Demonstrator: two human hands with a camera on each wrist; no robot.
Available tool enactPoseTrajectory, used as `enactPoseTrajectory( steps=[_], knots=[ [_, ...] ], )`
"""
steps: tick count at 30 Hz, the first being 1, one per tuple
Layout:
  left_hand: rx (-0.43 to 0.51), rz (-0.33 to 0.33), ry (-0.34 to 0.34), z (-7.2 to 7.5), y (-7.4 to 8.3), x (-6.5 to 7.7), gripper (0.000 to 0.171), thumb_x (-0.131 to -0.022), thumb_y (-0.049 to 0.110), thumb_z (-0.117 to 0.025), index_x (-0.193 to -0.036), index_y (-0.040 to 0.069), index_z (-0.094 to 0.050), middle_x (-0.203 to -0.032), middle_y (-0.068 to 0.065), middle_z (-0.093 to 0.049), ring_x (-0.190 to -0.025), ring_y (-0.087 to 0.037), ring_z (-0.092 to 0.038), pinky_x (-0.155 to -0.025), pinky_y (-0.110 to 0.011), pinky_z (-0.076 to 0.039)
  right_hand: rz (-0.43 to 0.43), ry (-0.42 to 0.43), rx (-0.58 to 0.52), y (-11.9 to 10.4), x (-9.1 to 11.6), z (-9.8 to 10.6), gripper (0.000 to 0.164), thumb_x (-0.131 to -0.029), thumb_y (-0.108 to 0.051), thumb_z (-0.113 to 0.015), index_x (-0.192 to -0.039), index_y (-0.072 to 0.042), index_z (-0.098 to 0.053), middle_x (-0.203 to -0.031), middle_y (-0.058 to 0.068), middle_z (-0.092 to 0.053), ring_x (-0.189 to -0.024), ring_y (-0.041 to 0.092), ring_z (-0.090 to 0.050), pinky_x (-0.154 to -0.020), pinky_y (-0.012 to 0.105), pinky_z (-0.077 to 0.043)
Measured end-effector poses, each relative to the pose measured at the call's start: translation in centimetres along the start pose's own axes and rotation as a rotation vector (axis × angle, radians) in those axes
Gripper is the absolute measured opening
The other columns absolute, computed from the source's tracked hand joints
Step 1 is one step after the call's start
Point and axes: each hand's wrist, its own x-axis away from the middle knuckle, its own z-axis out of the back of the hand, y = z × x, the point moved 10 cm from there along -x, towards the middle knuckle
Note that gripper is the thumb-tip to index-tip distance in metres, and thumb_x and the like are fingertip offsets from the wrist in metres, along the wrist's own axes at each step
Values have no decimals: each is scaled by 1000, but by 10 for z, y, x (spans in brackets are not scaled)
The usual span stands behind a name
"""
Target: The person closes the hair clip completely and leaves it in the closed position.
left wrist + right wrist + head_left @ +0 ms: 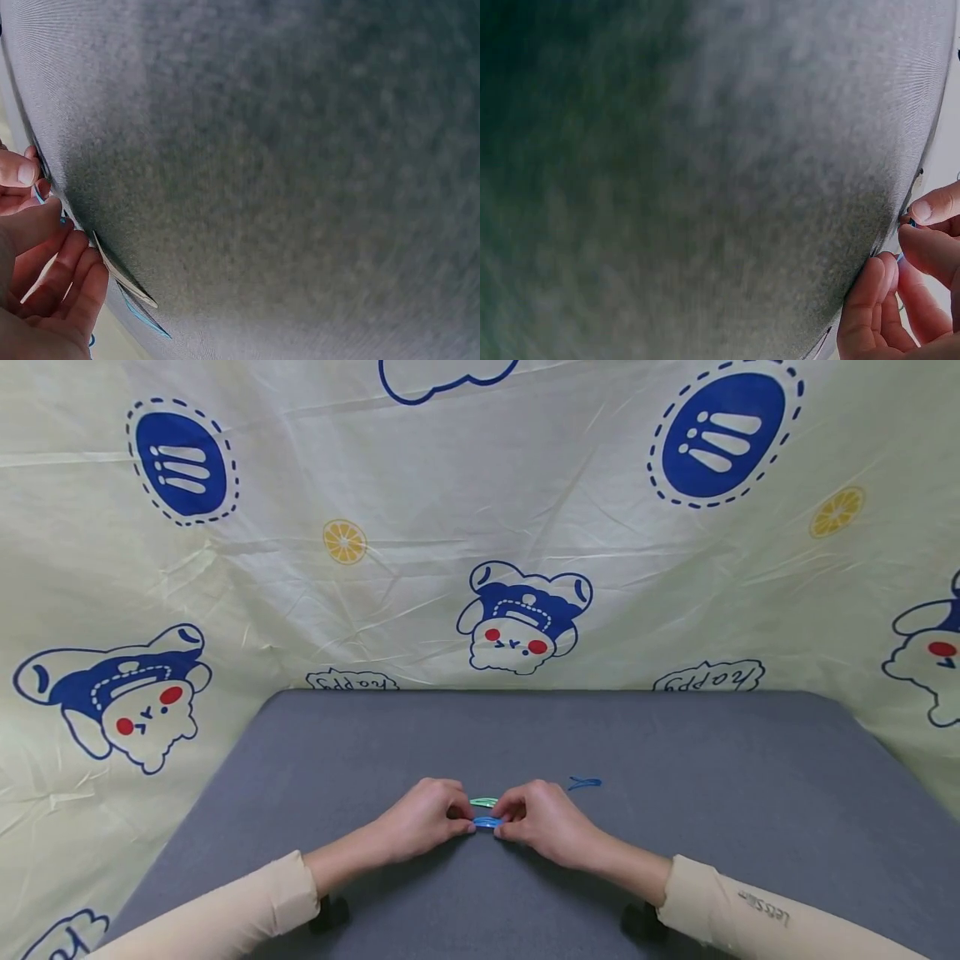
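Note:
A blue snap hair clip is held between my hands, low over the grey table. My left hand pinches its left end between thumb and fingers. At the right end, my right hand grips it the same way. Just behind it lies a green hair clip, its right end partly hidden by the right hand. Farther back and to the right is another blue hair clip, spread into a Y shape. Fingers cover most of the held clip in both wrist views.
The grey tabletop stretches out on all sides of the hands. Beyond its back edge hangs a pale printed cloth with cartoon figures and orange slices. A dark wrist fitting shows under each cuff.

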Motion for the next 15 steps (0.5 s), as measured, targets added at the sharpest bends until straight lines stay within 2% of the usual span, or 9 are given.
enactPoseTrajectory(
  steps=[9,15],
  knots=[
    [-17,-11,-23,-2,-1,-1,4,-83,9,-79,-80,9,-76,-73,11,-54,-63,-2,-48,-57,-19,-42,10,-9,56,0,-2,-2,8,-81,-9,-78,-86,-14,-74,-70,-13,-62,-65,6,-56,-58,25,-46],
    [-10,10,-14,-2,-4,-1,5,-83,10,-79,-80,11,-75,-74,13,-54,-66,-2,-49,-60,-19,-42,8,-13,49,1,-3,-2,7,-81,-10,-78,-86,-14,-74,-69,-12,-61,-64,5,-56,-57,24,-45]
  ],
)
